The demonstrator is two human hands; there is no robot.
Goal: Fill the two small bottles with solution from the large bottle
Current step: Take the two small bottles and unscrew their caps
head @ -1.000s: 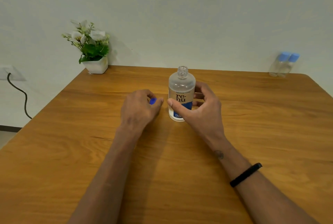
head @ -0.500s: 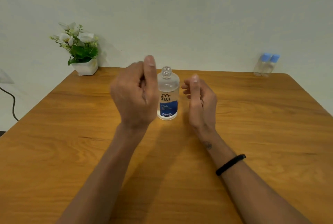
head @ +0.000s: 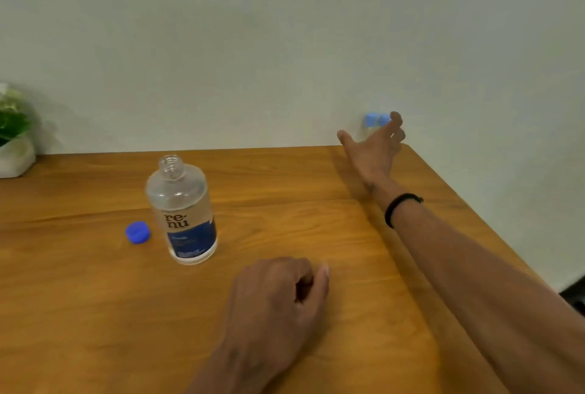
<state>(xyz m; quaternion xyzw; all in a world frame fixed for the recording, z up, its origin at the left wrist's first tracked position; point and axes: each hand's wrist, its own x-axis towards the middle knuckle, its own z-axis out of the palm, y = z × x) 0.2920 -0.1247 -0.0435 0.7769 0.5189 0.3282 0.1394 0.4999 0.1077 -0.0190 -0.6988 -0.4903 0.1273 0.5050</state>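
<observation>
The clear large plastic bottle [head: 182, 210] stood upright mid-counter, uncapped, contents unclear, blue cap [head: 137, 232] beside it. Right hand [head: 375, 148] spread at the blue-capped small bottles [head: 375, 121]; left hand [head: 278, 302] loosely curled, empty.

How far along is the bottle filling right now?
Done: the large bottle stands open, its blue cap on the table beside it. In hand: the right hand reaches, fingers spread, toward the two small bottles at the far corner. The left hand rests on the table. Left: fetching, uncapping and filling both, which look capped.
</observation>
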